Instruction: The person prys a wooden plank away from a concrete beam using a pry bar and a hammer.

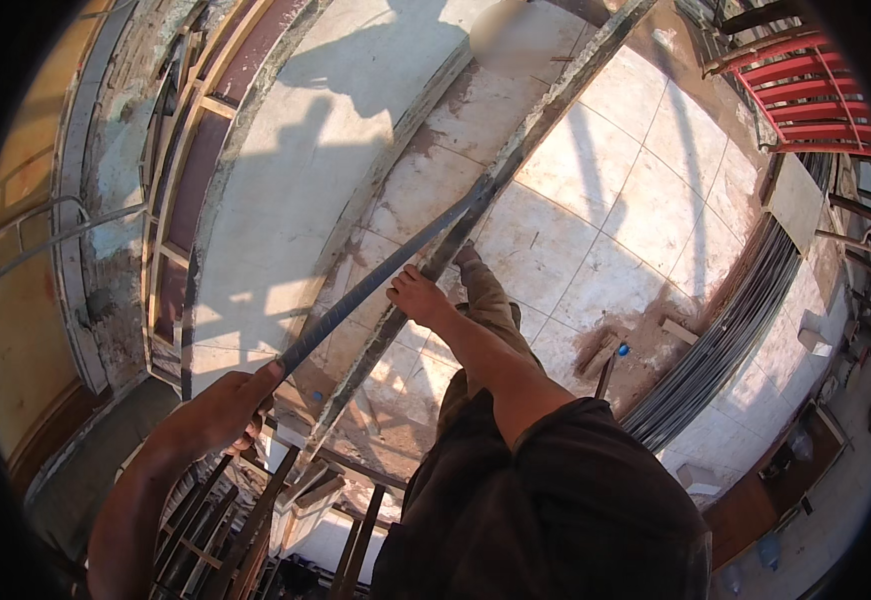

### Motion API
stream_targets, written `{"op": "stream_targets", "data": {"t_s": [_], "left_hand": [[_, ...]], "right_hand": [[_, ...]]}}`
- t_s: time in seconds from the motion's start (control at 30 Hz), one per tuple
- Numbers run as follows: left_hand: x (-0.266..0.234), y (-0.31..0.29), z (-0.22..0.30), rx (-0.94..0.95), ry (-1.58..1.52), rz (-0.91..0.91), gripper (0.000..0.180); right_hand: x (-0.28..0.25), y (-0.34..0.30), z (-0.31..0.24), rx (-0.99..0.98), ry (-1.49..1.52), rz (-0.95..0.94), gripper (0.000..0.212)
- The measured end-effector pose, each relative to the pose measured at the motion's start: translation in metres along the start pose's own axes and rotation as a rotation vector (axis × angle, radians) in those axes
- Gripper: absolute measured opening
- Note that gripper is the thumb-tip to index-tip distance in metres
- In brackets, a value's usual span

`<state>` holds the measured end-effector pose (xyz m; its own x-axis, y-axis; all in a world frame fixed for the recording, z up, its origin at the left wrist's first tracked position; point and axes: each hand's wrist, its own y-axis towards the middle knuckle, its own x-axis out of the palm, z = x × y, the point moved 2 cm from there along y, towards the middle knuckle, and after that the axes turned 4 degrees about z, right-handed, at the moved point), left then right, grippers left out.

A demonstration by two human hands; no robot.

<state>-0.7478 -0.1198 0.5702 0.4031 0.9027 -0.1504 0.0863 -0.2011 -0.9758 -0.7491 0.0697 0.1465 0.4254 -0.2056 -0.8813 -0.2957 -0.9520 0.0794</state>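
Observation:
My left hand [226, 408] is wrapped round the lower end of a long dark-grey bar [381, 270]. The bar slants up and away to the right. Its far end meets a long narrow beam [566, 90] with a crusted, stained surface, which runs diagonally across the view. The joint between the two is too small to make out. Lower along this beam, my right hand [422, 298] lies over it with curled fingers; whether a thin rod is also under them is hidden. My foot [469, 258] stands on the tiles just right of the beam.
Bundled thin steel rods [721, 350] curve along the right, beside a red slatted piece [806, 95]. A pale slab [286, 220] and a wooden frame [191, 170] stand at left. Wooden bars [226, 530] crowd the lower left. A blue round thing [623, 349] lies on the tiles.

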Motion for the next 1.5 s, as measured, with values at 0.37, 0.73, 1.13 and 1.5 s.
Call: {"op": "stream_targets", "data": {"t_s": [0.37, 0.73, 1.13, 1.5], "left_hand": [[-0.021, -0.032, 0.052, -0.196, -0.109, -0.047, 0.06], [-0.024, -0.037, 0.086, -0.17, 0.024, 0.069, 0.065], [0.153, 0.121, -0.098, 0.242, -0.036, 0.365, 0.065], [0.252, 0.335, -0.143, 0.52, -0.267, 0.495, 0.049]], "right_hand": [[-0.003, 0.0, 0.002, -0.034, 0.031, 0.007, 0.026], [0.004, 0.001, 0.005, -0.022, 0.093, 0.058, 0.029], [0.011, 0.01, 0.005, -0.133, 0.15, 0.124, 0.016], [0.006, 0.016, 0.006, -0.192, 0.081, 0.004, 0.016]]}}
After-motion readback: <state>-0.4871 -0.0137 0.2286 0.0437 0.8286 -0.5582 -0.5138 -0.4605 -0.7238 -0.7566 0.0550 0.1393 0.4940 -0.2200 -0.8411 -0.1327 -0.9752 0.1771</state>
